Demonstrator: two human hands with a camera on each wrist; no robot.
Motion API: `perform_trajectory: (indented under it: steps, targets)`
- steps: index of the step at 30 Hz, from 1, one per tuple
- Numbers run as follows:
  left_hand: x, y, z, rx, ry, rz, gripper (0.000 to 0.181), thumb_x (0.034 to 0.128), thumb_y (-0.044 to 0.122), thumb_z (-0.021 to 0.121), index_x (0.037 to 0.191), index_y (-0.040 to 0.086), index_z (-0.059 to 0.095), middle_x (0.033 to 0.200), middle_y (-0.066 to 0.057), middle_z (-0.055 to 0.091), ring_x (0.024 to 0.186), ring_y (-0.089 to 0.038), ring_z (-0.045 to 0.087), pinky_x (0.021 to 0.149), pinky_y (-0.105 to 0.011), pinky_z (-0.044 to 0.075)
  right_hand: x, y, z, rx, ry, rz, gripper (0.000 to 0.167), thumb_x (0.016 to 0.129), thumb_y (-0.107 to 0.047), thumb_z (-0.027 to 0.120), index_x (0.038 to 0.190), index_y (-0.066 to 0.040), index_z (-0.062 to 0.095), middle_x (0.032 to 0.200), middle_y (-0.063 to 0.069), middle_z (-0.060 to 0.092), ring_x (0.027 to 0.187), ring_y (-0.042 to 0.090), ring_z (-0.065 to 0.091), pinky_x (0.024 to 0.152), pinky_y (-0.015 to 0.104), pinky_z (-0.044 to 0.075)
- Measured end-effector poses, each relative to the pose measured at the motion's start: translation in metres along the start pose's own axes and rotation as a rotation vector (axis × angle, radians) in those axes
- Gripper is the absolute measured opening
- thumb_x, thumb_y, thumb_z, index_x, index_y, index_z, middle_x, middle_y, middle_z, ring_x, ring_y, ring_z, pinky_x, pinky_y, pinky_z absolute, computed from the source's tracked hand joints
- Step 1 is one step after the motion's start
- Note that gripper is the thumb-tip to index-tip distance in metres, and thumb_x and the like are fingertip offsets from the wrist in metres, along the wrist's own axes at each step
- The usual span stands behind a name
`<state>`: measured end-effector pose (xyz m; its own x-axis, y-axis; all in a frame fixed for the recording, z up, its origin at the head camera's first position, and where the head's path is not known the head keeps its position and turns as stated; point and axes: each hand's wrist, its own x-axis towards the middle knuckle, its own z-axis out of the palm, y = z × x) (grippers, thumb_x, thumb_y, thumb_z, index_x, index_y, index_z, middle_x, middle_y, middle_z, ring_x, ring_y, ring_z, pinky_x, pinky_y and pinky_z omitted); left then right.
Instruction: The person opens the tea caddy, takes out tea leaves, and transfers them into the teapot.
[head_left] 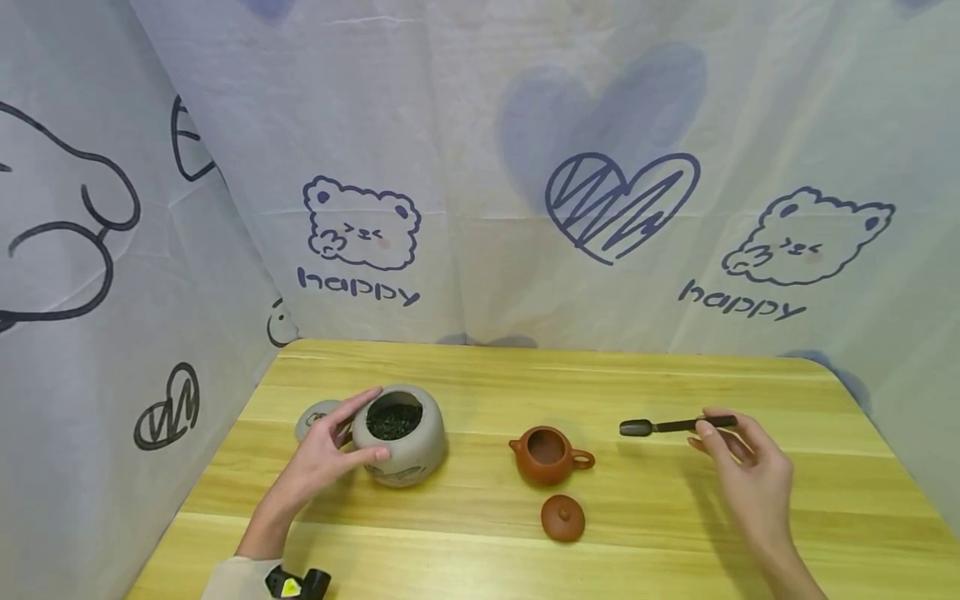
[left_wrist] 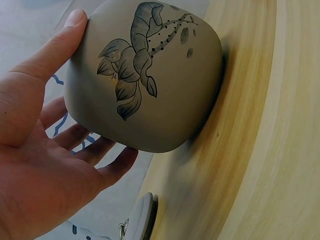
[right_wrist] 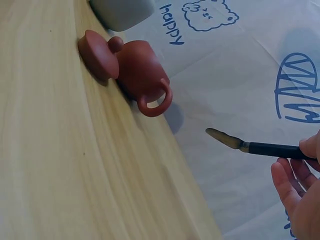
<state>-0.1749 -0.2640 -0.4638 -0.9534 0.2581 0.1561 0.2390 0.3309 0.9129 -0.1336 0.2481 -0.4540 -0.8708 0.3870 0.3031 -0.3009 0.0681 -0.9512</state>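
Observation:
My left hand [head_left: 328, 452] grips a round grey tea jar [head_left: 420, 454] at its upper side, thumb in front and fingers behind. Dark loose tea leaves [head_left: 393, 421] show through its open mouth. Painted leaves decorate the jar wall [left_wrist: 145, 75] in the left wrist view. Over the table's right side, my right hand [head_left: 756, 479] pinches a dark tea scoop [head_left: 678, 425] by its handle, the scoop end pointing left toward the teapot. The reddish-brown clay teapot [head_left: 542, 473] stands uncovered between the hands, spout left and handle right. The scoop [right_wrist: 227, 140] is held clear of the table.
The teapot's lid [head_left: 562, 518] lies knob up just in front of the pot. Behind my left hand lies the jar's round lid [head_left: 313, 417], partly hidden. All stand on a light wooden table [head_left: 450, 550], with a printed cloth [head_left: 480, 250] hanging behind.

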Motion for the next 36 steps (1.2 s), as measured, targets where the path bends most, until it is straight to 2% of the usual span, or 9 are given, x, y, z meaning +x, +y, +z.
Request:
perform_trajectory:
  steps: [9,16,30,36]
  targets:
    - [-0.001,-0.002,0.0,-0.005,0.001,0.01,0.082,0.0868,0.011,0.084,0.157,0.01,0.042,0.163,-0.017,0.034,0.149,-0.04,0.029,0.12,-0.055,0.027,0.004,-0.005,0.013,0.092,-0.021,-0.028,0.021,0.097,0.007,0.065,0.116,0.015,0.065,0.113,0.015,0.066,0.095,0.015,0.075,0.083,0.032,0.059]
    - [-0.002,-0.003,0.001,-0.017,0.002,0.008,0.082,0.0865,0.011,0.084,0.157,0.011,0.042,0.163,-0.017,0.034,0.149,-0.039,0.03,0.119,-0.048,0.027,0.005,-0.012,0.027,0.125,-0.025,-0.08,0.023,0.096,0.009,0.064,0.116,0.021,0.061,0.106,0.015,0.069,0.093,0.017,0.075,0.081,0.032,0.06]
    - [-0.002,-0.005,0.002,-0.026,-0.001,0.014,0.083,0.0865,0.01,0.084,0.157,0.01,0.041,0.162,-0.017,0.034,0.149,-0.039,0.031,0.119,-0.048,0.027,0.005,-0.02,0.058,0.163,-0.061,-0.105,0.024,0.097,0.007,0.065,0.117,0.02,0.063,0.104,0.014,0.072,0.09,0.02,0.076,0.083,0.033,0.061]
    - [-0.002,-0.006,0.002,-0.027,0.0,0.008,0.083,0.0866,0.01,0.084,0.158,0.011,0.041,0.163,-0.016,0.034,0.149,-0.039,0.032,0.119,-0.048,0.028,0.006,-0.021,0.072,0.17,-0.088,-0.151,0.024,0.097,0.005,0.066,0.117,0.019,0.064,0.105,0.016,0.072,0.092,0.018,0.076,0.083,0.035,0.06]
